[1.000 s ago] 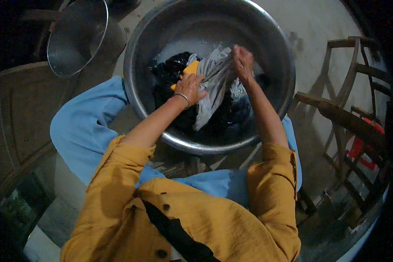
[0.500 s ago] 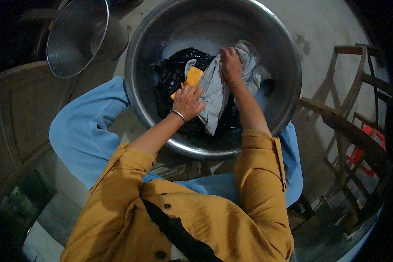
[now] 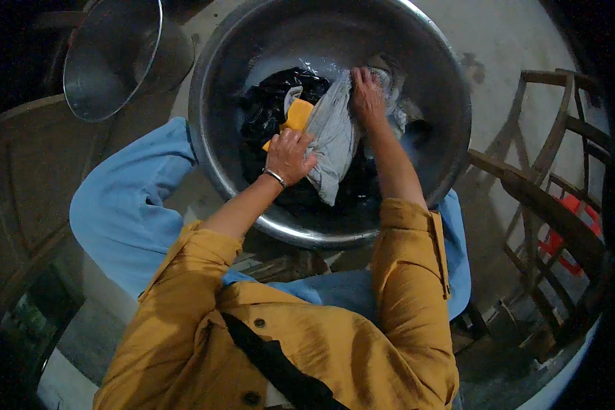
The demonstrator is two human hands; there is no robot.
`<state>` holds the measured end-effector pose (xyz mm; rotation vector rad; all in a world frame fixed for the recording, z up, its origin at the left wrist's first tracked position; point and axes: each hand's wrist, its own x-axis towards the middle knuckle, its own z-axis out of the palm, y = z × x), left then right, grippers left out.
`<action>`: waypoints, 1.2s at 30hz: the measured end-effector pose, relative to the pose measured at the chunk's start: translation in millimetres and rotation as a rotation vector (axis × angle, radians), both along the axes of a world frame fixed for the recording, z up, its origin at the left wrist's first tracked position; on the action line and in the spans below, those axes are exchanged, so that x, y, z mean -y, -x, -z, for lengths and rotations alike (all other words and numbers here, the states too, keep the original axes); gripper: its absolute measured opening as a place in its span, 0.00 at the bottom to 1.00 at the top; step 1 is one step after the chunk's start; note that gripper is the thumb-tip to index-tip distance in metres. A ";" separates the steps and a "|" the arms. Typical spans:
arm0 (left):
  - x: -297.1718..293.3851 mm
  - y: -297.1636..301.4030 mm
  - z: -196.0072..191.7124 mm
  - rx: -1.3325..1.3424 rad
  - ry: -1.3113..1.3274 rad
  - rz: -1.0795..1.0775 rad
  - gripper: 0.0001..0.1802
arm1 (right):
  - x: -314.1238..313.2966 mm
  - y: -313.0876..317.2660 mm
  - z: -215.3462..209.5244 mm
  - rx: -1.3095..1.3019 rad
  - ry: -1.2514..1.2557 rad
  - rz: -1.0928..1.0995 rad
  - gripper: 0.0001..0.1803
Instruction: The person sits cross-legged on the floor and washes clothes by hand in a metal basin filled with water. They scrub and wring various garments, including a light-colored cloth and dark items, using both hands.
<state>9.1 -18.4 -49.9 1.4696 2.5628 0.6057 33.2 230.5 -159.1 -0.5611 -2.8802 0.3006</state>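
A person in a mustard shirt bends over a large steel basin (image 3: pixel 219 137) filling the frame's centre. A smaller metal bucket (image 3: pixel 109 55) stands at ten o'clock, a wooden chair (image 3: pixel 547 205) at three. Dark laundry (image 3: pixel 266 113) soaks in soapy water inside the basin. Over it lies a grey cloth (image 3: pixel 331 140), only partly scrubbed by the look of it. The right hand (image 3: pixel 367 96) presses its top down; the left hand (image 3: pixel 288 156) grips a yellow soap bar (image 3: pixel 298 116) against it

Grey cloth (image 3: pixel 331 140), yellow soap bar (image 3: pixel 295 117), black laundry (image 3: pixel 273 109), silver steel basin (image 3: pixel 219 130), mustard sleeves (image 3: pixel 406 273).
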 end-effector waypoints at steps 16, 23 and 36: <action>0.8 0.8 5.1 0.055 -0.002 -0.015 0.18 | 16.5 -2.7 -23.6 0.011 0.020 0.053 0.24; -13.4 24.6 -3.5 0.372 0.096 -0.141 0.20 | 19.0 -50.0 -38.4 -0.073 0.188 -0.273 0.28; -50.6 19.2 -152.5 -0.161 -0.289 0.197 0.15 | -57.1 -31.8 -101.7 -0.610 1.135 0.342 0.14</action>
